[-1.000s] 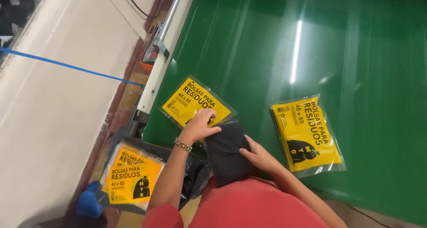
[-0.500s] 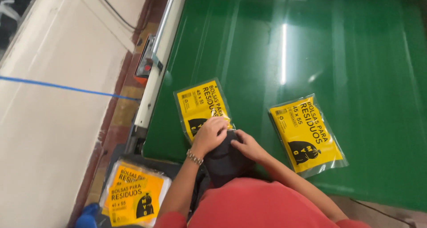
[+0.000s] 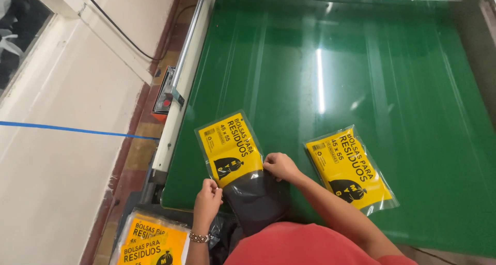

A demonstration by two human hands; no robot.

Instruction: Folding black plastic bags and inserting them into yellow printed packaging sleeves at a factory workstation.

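Nearest the person, below the table edge, a stack of flat yellow printed packets point(image 3: 152, 241) lies on the left, within easy reach of the left arm. Just above it the left hand point(image 3: 207, 199) pinches the near left edge of a clear plastic sleeve with a yellow label point(image 3: 231, 148), while the right hand point(image 3: 279, 165) grips the sleeve's right edge; together they hold the mouth steady, seemingly so the folded black plastic bags point(image 3: 257, 198) can sit half inside it. The sleeve lies flat on the glossy green table point(image 3: 361, 63), its open end toward the person. To the right, apart from both hands, rests a second yellow-labelled sealed packet point(image 3: 349, 168).
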